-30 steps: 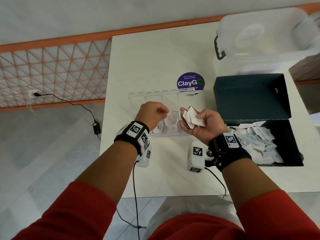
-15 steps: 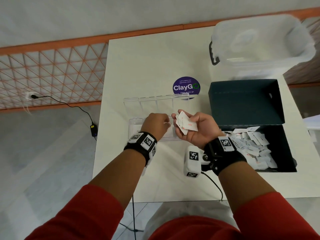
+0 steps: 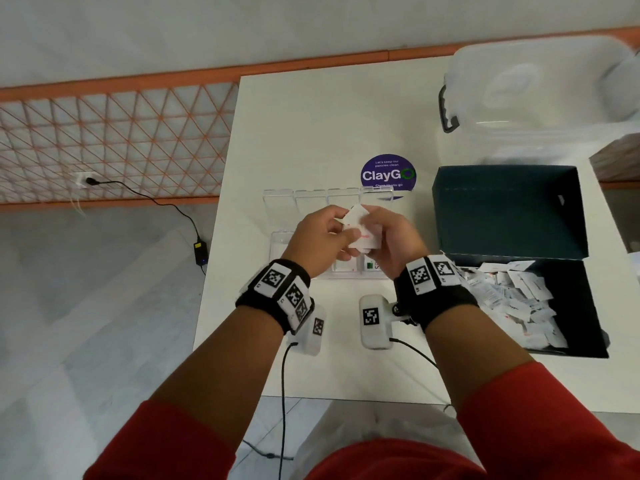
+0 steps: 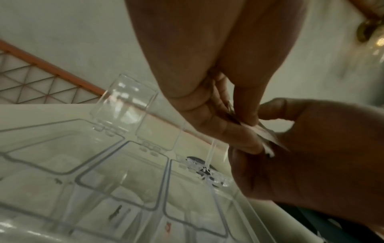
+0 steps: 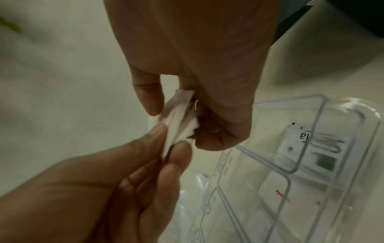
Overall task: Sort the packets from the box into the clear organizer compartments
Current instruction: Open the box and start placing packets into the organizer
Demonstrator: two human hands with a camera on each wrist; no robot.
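My right hand grips a small bundle of white packets above the clear organizer. My left hand meets it and pinches one packet of the bundle between thumb and fingers. In the right wrist view the packets sit between both hands' fingertips, with the organizer below holding a few packets. In the left wrist view the pinched packet juts out over the organizer, whose lids stand open. The dark box to the right holds several packets.
A clear lidded tub stands at the table's back right. A purple round sticker lies behind the organizer. The box's open lid stands behind the pile. The table's left edge drops to the floor, where a cable runs.
My left hand has lifted from the organizer and moved right to the bundle. My right hand has turned inward, and both hands now meet on the packets.
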